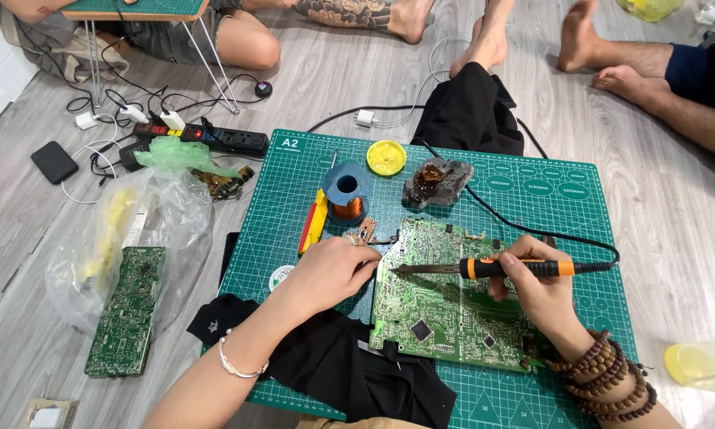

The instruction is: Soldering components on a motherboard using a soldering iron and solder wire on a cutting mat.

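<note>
A large green circuit board point(445, 306) lies on a green cutting mat point(564, 199). My right hand point(532, 282) grips a black and orange soldering iron point(492, 268) whose tip points left to the board's left edge. My left hand point(329, 270) rests at that edge, its fingers pinched on a small metal part point(367, 232) right by the iron's tip. A bracelet sits on my left wrist and wooden beads wrap the right one.
On the mat stand a blue wire spool point(347, 191), a yellow lid point(386, 157), a rosin block point(437, 181) and a red-yellow tool point(313, 222). Left on the floor: a second board point(127, 310), plastic bags, a power strip point(214, 137). Other people's legs sit beyond.
</note>
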